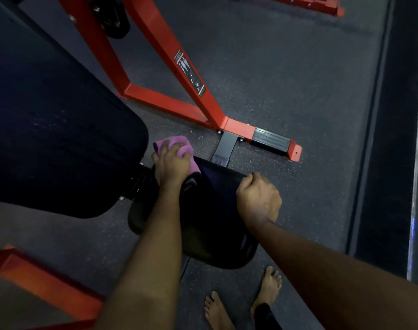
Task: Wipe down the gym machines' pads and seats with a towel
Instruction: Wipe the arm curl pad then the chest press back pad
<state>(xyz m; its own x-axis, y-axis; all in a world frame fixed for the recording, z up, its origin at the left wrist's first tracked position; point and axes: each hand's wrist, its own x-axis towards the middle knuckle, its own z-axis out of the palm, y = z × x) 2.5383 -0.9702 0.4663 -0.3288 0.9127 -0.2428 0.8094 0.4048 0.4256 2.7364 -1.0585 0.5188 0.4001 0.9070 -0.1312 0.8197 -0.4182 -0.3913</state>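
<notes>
1. Head view, looking down. My left hand (171, 164) lies on top of the towel (177, 145), fingers bent over the bunched cloth and gripping it, pressing it onto the far end of the seat (203, 225).
2. The towel is pink-purple, soft and wadded into a lump. Most of it bulges out beyond my fingertips. A darker fold trails from under my palm onto the seat top.
3. The towel sits at the seat's far-left corner, just beside the lower end of the backrest pad (51, 139).
4. My right hand (259, 201) is knuckles up at the seat's right edge. Its fingers are curled down over that edge and clasp it, thumb tucked along the top.
5. The seat is black, smooth and slightly glossy with rounded corners, and runs from near my feet away toward the frame.
6. The backrest pad is large, dark and rounded at its lower end. It fills the left of the view and overhangs the gap where it meets the seat.
7. A red steel frame (155, 55) rises beyond the seat and carries a warning label (190, 72) on one leg. A black ribbed foot plate (272, 138) sits on its base bar.
8. The floor (286, 67) is dark speckled rubber. My bare feet (270, 289) stand just near the seat's close end.
</notes>
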